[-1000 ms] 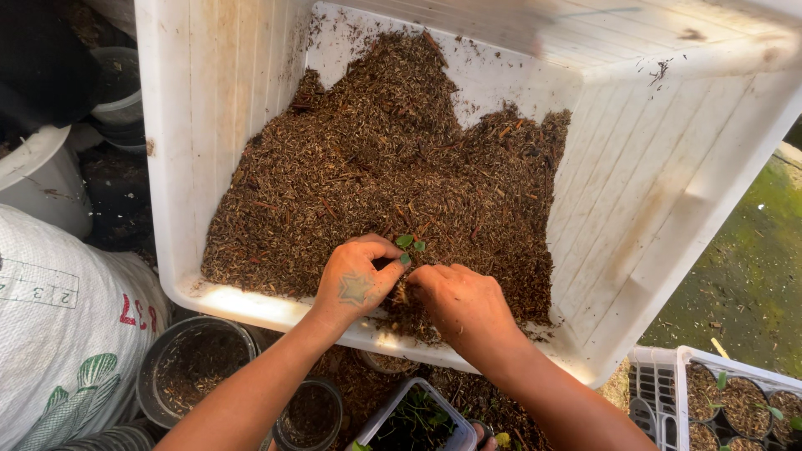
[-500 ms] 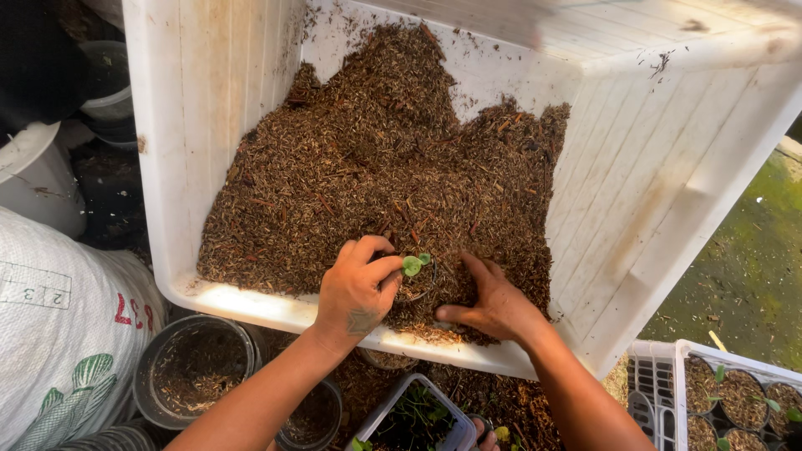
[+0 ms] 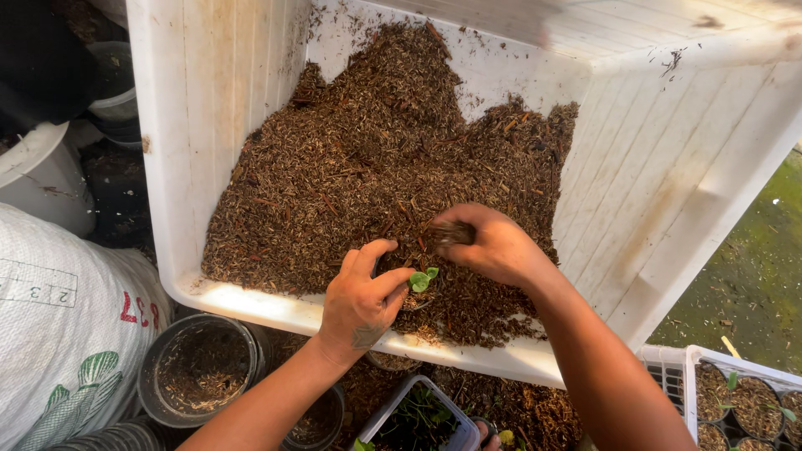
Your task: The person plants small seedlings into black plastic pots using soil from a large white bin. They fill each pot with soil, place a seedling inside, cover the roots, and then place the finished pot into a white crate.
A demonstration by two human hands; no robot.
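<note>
Between the left hand's [image 3: 361, 299] curled fingers, a small pot with a seedling [image 3: 423, 279] is held; brown mix [image 3: 451, 232] is pinched in the right hand [image 3: 493, 244] just above, filling unfinished.

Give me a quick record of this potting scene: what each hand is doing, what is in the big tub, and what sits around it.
Left hand: left hand cups a small pot with a green seedling, inside the tub
Right hand: right hand holds a pinch of brown mix over the seedling
Tub: white plastic tub, tilted, holding a heap of brown fibrous potting mix
Below tub: round empty pot with some mix; dark tray of seedlings
Left: white printed sack
Right: white crate of filled pots
</note>
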